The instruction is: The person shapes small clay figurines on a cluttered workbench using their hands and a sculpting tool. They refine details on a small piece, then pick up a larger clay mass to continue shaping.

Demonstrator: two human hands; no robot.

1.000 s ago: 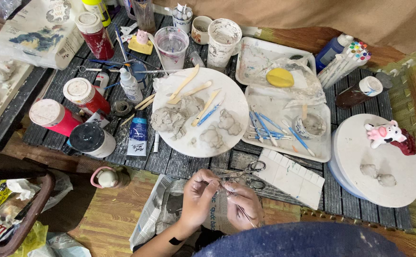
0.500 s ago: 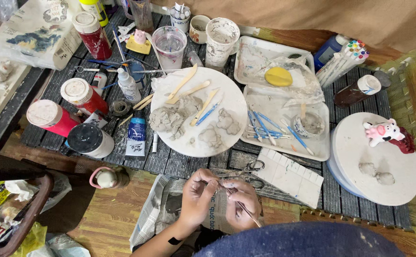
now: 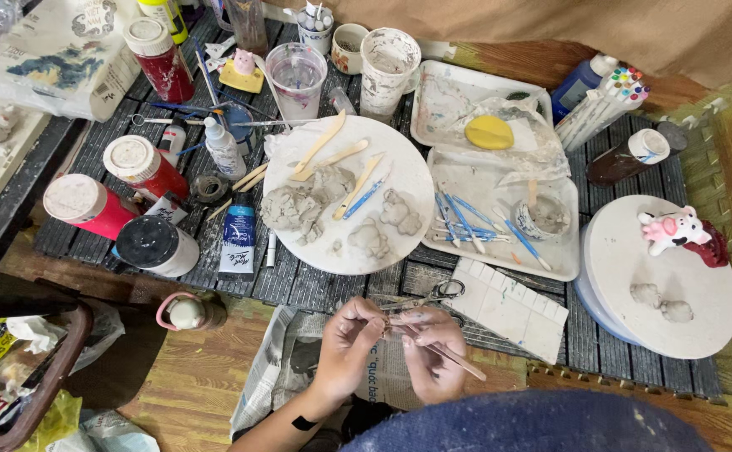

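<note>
While the hands have stayed in the lower middle of the frame across the last second, their hold has tightened: the left hand (image 3: 351, 341) now has its fingertips pinched together against the right hand (image 3: 428, 347), with something very small between them, probably a bit of grey clay, though it is too small to tell. The right hand is closed around a thin wooden modelling stick (image 3: 452, 357), whose free end slants toward the lower right; earlier that stick lay flatter and closer to the palm. So the work looks to be at a fine shaping stage, done in the air over the folded newspaper (image 3: 286, 368) and not on a board.

Nothing on the dark slatted mat (image 3: 332, 285) has shifted. The round white board (image 3: 408, 180) in the middle holds its grey clay lumps (image 3: 299, 209), small clay figures and wooden tools. Scissors (image 3: 433, 295) lie just above the hands, beside a white tile palette (image 3: 508, 310). At right, a second round board (image 3: 684, 310) carries a pink-and-white painted figurine (image 3: 674, 230).
</note>
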